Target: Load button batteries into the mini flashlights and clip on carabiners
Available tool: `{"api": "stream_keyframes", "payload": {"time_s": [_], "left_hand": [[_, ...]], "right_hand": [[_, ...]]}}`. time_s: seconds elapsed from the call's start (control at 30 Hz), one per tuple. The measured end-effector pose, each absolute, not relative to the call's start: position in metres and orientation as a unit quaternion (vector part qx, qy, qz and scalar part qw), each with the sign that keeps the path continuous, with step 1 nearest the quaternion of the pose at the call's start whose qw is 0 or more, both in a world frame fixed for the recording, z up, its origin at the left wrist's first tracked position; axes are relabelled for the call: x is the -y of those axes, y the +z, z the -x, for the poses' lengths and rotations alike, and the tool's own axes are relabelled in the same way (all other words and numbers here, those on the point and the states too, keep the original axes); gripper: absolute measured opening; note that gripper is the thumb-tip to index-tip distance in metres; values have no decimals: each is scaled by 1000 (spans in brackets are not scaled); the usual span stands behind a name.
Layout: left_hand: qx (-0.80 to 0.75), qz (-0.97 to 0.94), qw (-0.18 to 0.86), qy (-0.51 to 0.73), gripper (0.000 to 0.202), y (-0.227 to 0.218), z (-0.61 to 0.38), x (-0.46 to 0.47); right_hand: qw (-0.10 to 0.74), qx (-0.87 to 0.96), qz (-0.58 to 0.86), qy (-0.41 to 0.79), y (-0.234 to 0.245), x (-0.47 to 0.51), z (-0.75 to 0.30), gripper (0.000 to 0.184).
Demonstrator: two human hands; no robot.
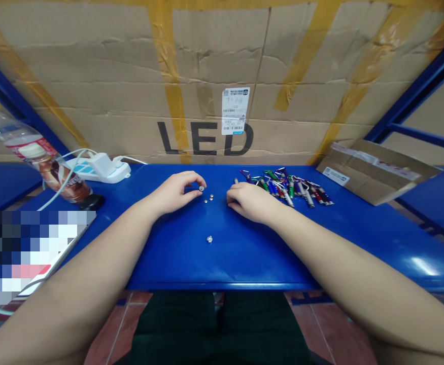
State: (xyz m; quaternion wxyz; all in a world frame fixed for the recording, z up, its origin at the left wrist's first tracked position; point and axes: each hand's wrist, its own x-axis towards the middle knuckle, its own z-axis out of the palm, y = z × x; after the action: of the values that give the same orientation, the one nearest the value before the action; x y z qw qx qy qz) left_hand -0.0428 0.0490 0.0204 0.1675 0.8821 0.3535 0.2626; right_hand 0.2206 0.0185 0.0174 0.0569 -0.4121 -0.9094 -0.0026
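Note:
My left hand [178, 193] is closed in a pinch, with a small round button cell [201, 188] at its thumb and fingertips. On the blue table just right of it lie a few more button cells [211, 198]. My right hand [250, 201] has its fingers curled round a small flashlight tube, mostly hidden; a silvery tube end [236, 181] shows above the knuckles. Beyond and right of that hand is a pile of keychain flashlights [291, 187] in several colours, with small carabiner clips. A small silver cap-like part [209, 239] sits nearer the front edge, apart from both hands.
A taped cardboard wall [123, 91] marked LED stands behind the blue table [244, 263]. On the left are a white power strip [109, 172], tilted bottles [60, 175] and a blurred-out flat object [35, 258]. A cardboard box [377, 170] is at the right.

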Motion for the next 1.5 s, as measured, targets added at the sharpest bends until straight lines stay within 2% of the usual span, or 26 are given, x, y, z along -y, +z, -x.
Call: {"api": "stream_keyframes", "payload": {"time_s": [0.2,0.33,0.53,0.67,0.77,0.83,1.2,1.5], "left_hand": [[-308,-905,137,259,14,20,35,-46],[-295,-908,136,266,15,19,32,-44],[-286,-902,187,265,24,17,24,-39],[-302,-858,322,264,30,13,13,-32],[-295,-804,444,264,34,11,7,-29],[-293,-787,474,267,33,11,5,-29],[-282,-803,457,259,35,15,9,-29],[-280,-802,461,256,33,13,11,-30]], "right_hand": [[69,910,405,47,20,-12,-221,17],[111,908,395,78,19,-11,-224,19],[328,880,319,131,14,-11,-227,16],[403,859,283,143,15,-9,-223,10],[402,868,258,135,17,-7,-223,10],[391,875,251,133,18,-6,-224,10],[343,892,256,148,20,-5,-231,7],[338,910,210,116,17,-6,-231,9]]}}
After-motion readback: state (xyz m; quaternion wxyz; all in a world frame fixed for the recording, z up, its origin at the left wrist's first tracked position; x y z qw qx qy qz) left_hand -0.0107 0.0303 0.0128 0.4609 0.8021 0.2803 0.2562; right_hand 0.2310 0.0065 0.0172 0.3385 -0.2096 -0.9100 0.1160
